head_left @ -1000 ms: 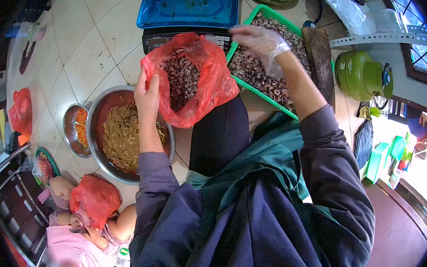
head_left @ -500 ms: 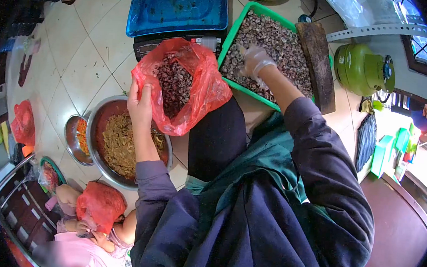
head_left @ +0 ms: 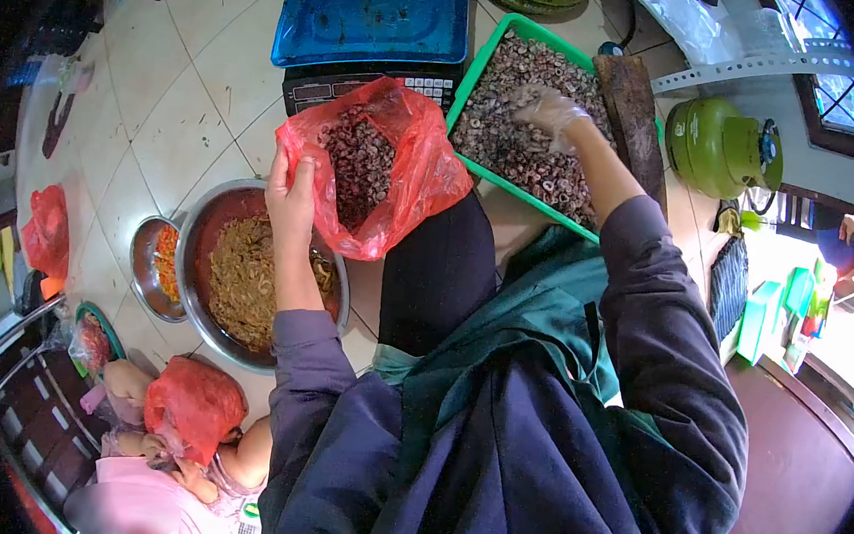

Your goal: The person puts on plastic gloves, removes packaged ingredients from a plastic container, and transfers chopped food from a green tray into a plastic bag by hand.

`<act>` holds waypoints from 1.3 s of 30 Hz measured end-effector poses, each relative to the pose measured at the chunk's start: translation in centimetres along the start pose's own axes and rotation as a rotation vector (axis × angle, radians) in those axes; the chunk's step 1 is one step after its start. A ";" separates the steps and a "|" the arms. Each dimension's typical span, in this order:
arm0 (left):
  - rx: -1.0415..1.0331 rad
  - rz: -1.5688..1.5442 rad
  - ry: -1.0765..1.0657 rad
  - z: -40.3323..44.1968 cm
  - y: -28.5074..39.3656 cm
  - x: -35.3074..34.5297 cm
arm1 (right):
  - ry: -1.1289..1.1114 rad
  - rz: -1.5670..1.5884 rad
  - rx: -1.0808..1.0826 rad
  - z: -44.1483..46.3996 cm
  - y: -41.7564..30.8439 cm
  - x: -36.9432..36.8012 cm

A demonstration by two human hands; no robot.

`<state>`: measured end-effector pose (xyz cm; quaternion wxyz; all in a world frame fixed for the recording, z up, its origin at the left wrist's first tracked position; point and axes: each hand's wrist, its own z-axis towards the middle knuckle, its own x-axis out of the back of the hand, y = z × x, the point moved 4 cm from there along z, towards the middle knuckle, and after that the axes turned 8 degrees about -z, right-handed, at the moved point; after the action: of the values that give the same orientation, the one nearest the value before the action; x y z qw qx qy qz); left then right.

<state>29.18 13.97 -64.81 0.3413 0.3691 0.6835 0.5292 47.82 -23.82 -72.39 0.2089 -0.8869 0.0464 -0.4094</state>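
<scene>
Left hand point(head_left: 292, 194) grips red bag point(head_left: 422, 181) of small dark pieces point(head_left: 357, 169), gloved right hand point(head_left: 553, 117) over green tray point(head_left: 515, 192), can't tell if grasping.

A plank point(head_left: 634, 125) blocks the tray point(head_left: 479, 75) on its right.

The right hand point(head_left: 555, 119) has moved inward from the green tray's rim point(head_left: 478, 73).
</scene>
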 end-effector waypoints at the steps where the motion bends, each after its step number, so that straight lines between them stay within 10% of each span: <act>1: 0.006 -0.008 -0.008 0.0 -0.1 0.0 | -0.046 0.090 -0.098 -0.1 0.4 0.6; 4: -0.008 -0.015 -0.026 0.1 -0.1 -0.3 | 0.013 0.105 -0.168 -4.4 -3.0 4.3; 9: -0.057 -0.033 -0.054 0.4 -0.8 -0.1 | 0.114 -0.264 0.786 -3.4 -4.8 5.7; 14: -0.026 -0.029 -0.046 0.7 -1.2 -0.1 | -0.422 0.819 0.194 -6.6 -17.5 4.5; 19: -0.039 -0.041 -0.027 0.4 -0.5 -0.4 | -0.403 0.730 0.313 -6.1 -25.9 -1.9; 24: -0.061 0.032 -0.010 0.7 -0.6 0.4 | -0.067 -0.026 0.491 -1.8 -25.6 -9.3; 39: -0.246 -0.047 -0.047 -1.4 3.0 -2.1 | 0.050 -0.352 0.496 -0.5 -25.3 -10.9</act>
<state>29.44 12.02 -61.47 0.4122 0.3205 0.6140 0.5919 38.01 1.72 -69.47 0.3435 -0.7930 -0.2044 -0.4598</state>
